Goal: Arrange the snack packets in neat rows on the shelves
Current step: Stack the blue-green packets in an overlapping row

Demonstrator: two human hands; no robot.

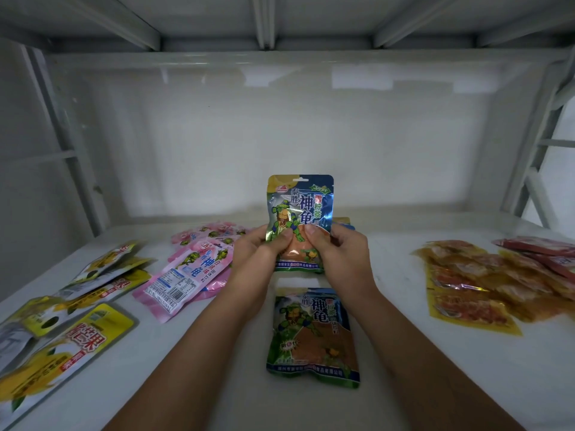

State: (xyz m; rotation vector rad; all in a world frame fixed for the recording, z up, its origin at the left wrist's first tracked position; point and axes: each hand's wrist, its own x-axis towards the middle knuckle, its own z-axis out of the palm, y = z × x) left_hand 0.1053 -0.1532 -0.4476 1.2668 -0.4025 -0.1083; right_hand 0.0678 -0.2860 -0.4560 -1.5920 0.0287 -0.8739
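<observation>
White metal shelf board (389, 306) under a ribbed upper shelf (217, 17), glossy back panel (280, 119) catching light

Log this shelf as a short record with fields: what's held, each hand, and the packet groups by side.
held: blue-green turtle packet, upright, above the shelf
left hand: pinches its lower left
right hand: pinches its lower right
front centre: matching turtle packet, flat
left: yellow packets, pink turtle packets, loosely piled
right: orange packets, red packets, overlapping

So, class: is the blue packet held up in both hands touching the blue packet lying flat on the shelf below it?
Apart. The head view shows a strip of bare white shelf between the held blue packet and the flat blue packet.
</observation>
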